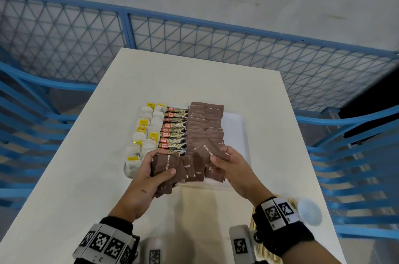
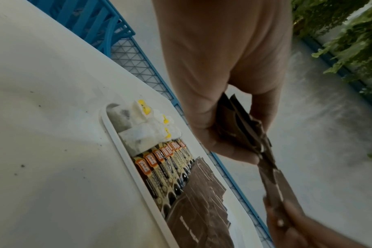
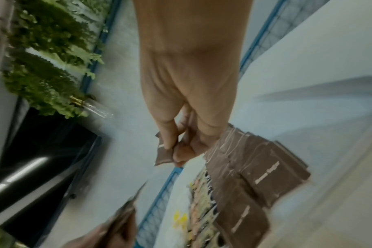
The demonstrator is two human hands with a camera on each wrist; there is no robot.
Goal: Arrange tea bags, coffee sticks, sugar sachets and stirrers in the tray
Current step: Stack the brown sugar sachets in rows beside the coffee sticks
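A white tray (image 1: 236, 125) on the table holds tea bags (image 1: 143, 134) at its left, coffee sticks (image 1: 174, 132) in the middle and rows of brown sugar sachets (image 1: 205, 127) to their right. My left hand (image 1: 149, 173) grips a fanned bundle of brown sugar sachets (image 1: 170, 168) above the tray's near edge. My right hand (image 1: 224, 162) pinches one brown sugar sachet (image 1: 210, 149) just beside that bundle. In the left wrist view the left hand (image 2: 223, 117) clasps the bundle (image 2: 242, 132). In the right wrist view the right hand (image 3: 180, 134) pinches the sachet (image 3: 164, 154).
The white table (image 1: 86, 166) is ringed by a blue mesh fence (image 1: 194, 34) and blue chairs (image 1: 356, 155). A clear plastic lid or bowl (image 1: 309, 212) lies near the table's right front edge, next to wooden stirrers (image 1: 285, 199) partly hidden by my right wrist.
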